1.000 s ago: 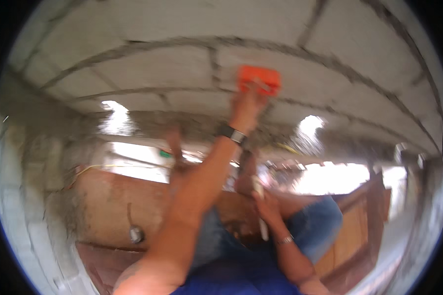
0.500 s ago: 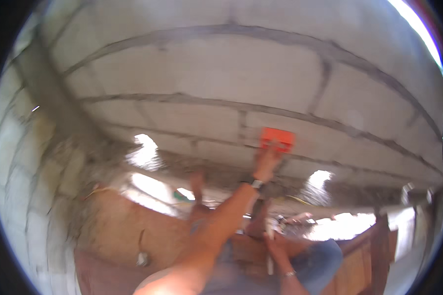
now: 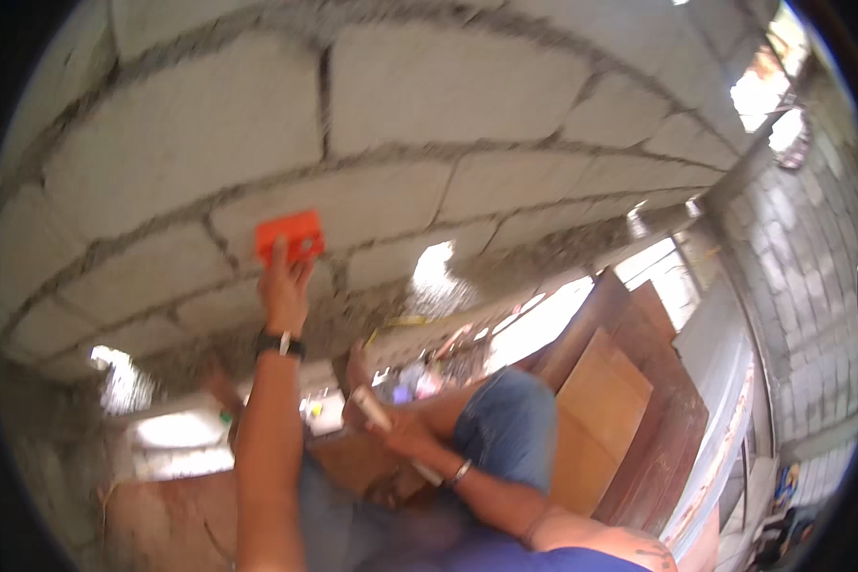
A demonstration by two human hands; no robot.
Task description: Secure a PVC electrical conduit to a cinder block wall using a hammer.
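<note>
My left hand (image 3: 284, 291), with a black watch on its wrist, reaches up to the block wall (image 3: 429, 91). Its fingers grip an orange rectangular box (image 3: 291, 237), which lies against or just in front of the wall; any gap cannot be judged. A pale round spot shows on the box's lower right. Lower down, beside my bent knee in denim (image 3: 517, 415), my right hand (image 3: 405, 434) is closed round a pale stick-like handle (image 3: 373, 408). The handle slants, and I cannot make out what its far end carries. A bracelet circles the right wrist.
Bright light comes through holes at the wall's foot (image 3: 436, 276). Brown wooden panels (image 3: 601, 415) lean to my right, beside a pale curved sheet (image 3: 710, 381). Another block wall (image 3: 801, 248) rises at the far right. Small blurred items (image 3: 410, 381) lie below, past my legs.
The view has swung to the right, bringing the right-hand wall and panels in. My left hand and the orange box now appear farther left. Both hands keep their holds.
</note>
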